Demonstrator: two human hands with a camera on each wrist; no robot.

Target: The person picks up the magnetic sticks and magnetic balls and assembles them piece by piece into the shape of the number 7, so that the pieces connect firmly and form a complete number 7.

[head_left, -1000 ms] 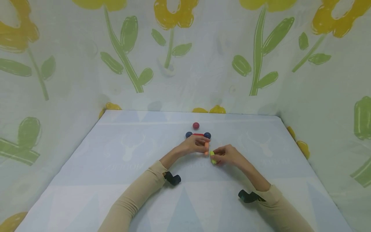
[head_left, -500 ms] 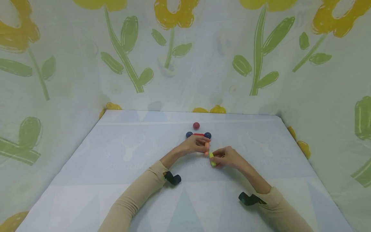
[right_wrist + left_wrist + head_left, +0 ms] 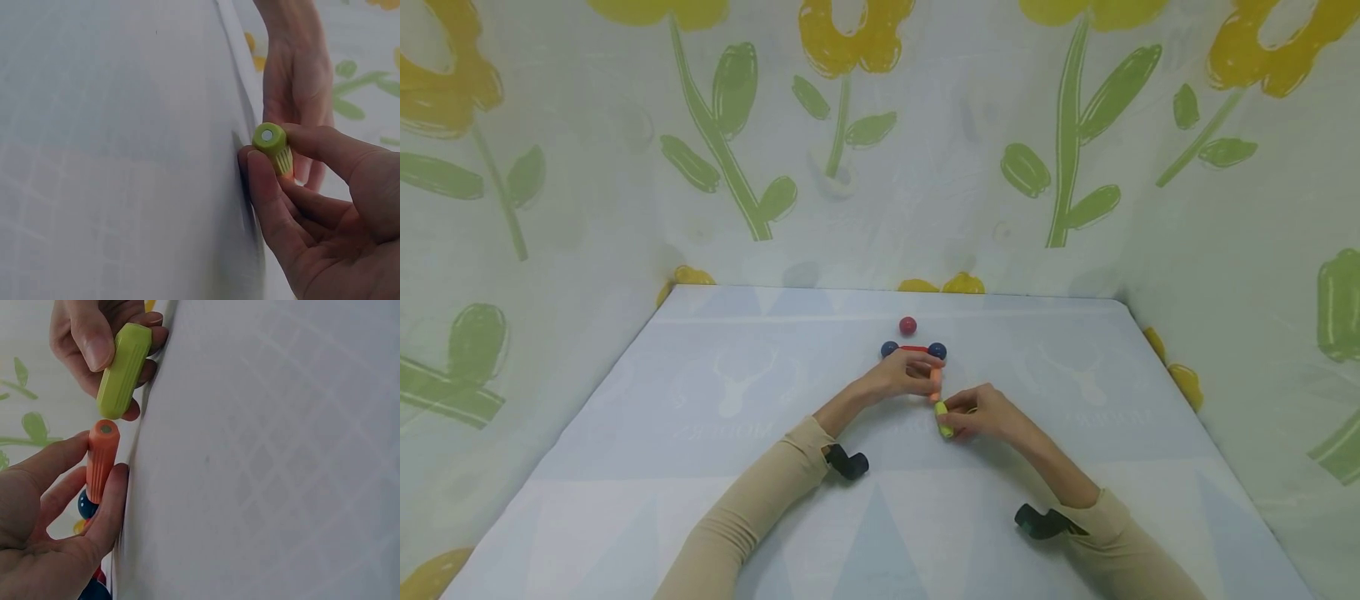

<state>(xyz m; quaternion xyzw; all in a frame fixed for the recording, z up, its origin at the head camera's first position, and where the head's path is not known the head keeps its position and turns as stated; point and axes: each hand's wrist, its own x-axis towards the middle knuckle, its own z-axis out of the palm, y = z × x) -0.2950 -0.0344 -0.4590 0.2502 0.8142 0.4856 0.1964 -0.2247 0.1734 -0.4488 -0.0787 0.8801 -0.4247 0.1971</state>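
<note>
My left hand pinches an orange magnetic rod between thumb and fingers. The rod's far end meets a dark blue ball, which a red rod links to a second blue ball. Between the fingertips of my right hand is a yellow-green magnetic rod. Its tip points at the near end of the orange rod, very close to it; whether they touch I cannot tell. A round metal disc shows in the end of the green rod in the right wrist view.
A loose red ball lies behind the blue balls. Pale patterned cloth covers the table. Flower-printed fabric walls stand at the back and on both sides. A dark wrist camera sits on each sleeve.
My right hand has moved a little toward the near left with the green rod, bringing it below the orange rod's near end. The left hand has stayed in place.
</note>
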